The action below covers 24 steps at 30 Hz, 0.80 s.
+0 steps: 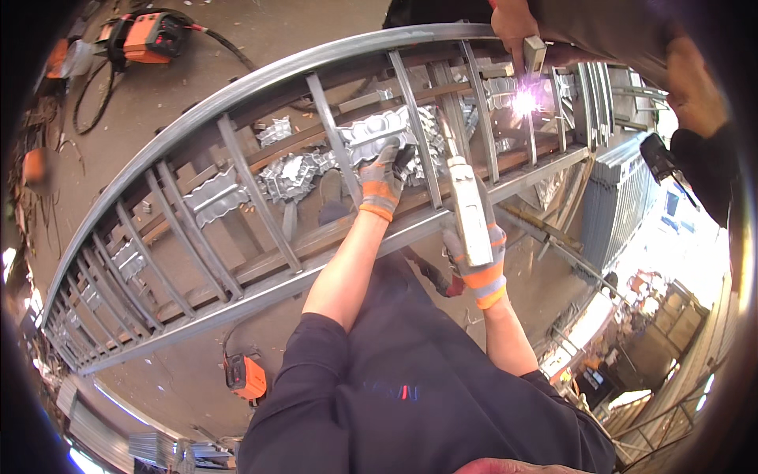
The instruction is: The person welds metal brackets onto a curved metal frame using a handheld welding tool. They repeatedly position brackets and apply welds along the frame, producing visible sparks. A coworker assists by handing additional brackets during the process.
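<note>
My left hand point(380, 186), in a grey and orange glove, is closed on the lower edge of a silver wavy-edged metal ornament point(374, 136). This ornament sits between two bars of a long metal frame point(276, 69) with a curved far rail. In my right hand point(483, 272), also gloved, is a pale welding gun point(470, 213). Its thin nozzle points away from me, toward the bars just right of the ornament. Between the bars farther left is another wavy ornament point(215, 197). Loose silver ornaments point(290, 175) lie heaped under the bars.
At the far right, another person's hand point(515, 30) is by a small rectangular metal piece point(534, 55), with bright sparks point(523, 101) just below. Orange machines stand on the floor, one at the far left point(150, 37) and one nearer point(245, 375). Grey panels point(620, 197) are stacked at right.
</note>
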Motion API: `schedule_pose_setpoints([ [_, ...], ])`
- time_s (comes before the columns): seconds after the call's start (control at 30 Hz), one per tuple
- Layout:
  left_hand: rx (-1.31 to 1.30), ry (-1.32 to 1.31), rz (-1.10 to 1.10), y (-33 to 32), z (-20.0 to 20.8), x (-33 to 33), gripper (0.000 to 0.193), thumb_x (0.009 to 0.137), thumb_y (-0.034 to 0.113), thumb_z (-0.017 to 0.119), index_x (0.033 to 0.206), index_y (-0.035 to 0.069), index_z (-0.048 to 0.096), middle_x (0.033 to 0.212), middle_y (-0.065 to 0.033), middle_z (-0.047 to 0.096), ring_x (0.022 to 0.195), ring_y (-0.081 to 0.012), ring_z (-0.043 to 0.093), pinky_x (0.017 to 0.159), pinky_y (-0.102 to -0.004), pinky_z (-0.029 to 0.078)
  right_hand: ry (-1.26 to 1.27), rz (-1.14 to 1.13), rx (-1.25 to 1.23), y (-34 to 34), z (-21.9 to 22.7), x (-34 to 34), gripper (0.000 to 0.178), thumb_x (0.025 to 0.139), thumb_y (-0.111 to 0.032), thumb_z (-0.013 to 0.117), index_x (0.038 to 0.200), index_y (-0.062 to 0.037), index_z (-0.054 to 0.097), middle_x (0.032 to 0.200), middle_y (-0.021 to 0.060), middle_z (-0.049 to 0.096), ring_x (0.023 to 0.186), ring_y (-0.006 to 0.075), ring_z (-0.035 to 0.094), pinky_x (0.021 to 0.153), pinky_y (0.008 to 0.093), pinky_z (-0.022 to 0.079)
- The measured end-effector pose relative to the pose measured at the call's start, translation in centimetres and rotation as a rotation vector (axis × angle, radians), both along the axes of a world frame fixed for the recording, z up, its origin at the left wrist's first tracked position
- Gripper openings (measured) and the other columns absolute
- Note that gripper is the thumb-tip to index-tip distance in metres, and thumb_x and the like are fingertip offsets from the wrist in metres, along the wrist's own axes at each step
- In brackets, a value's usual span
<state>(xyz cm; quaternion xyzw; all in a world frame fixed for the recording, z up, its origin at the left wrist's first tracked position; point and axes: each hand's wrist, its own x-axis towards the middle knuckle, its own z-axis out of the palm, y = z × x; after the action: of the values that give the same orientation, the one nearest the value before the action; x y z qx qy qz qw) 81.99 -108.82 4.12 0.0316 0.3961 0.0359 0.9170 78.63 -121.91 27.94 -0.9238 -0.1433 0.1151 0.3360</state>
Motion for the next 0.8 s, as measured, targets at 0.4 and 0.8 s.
schedule_pose_setpoints([
  [0.4,0.035,-0.098,0.137,-0.6,-0.9,0.9,0.023,0.100,0.004,0.074,0.123,0.002,0.073,0.114,-0.0097,0.077,0.103,-0.0245,0.076,0.092,-0.0390,0.065,0.193,0.123,-0.055,0.8,-5.5,2.4,0.063,0.076,-0.008,0.079,0.136,-0.0016,0.061,0.108,0.0162,0.071,0.086,0.0378,0.069,0.076,0.0401,0.058],
  [0.8,0.102,-0.023,0.154,-1.4,-2.3,1.2,0.026,0.102,0.013,0.074,0.121,-0.004,0.069,0.111,-0.0160,0.075,0.095,-0.0313,0.075,0.084,-0.0448,0.065,0.188,0.052,-0.027,0.9,-6.7,2.9,0.059,0.088,-0.005,0.077,0.143,-0.0009,0.057,0.115,0.0158,0.072,0.095,0.0342,0.073,0.081,0.0402,0.059],
])
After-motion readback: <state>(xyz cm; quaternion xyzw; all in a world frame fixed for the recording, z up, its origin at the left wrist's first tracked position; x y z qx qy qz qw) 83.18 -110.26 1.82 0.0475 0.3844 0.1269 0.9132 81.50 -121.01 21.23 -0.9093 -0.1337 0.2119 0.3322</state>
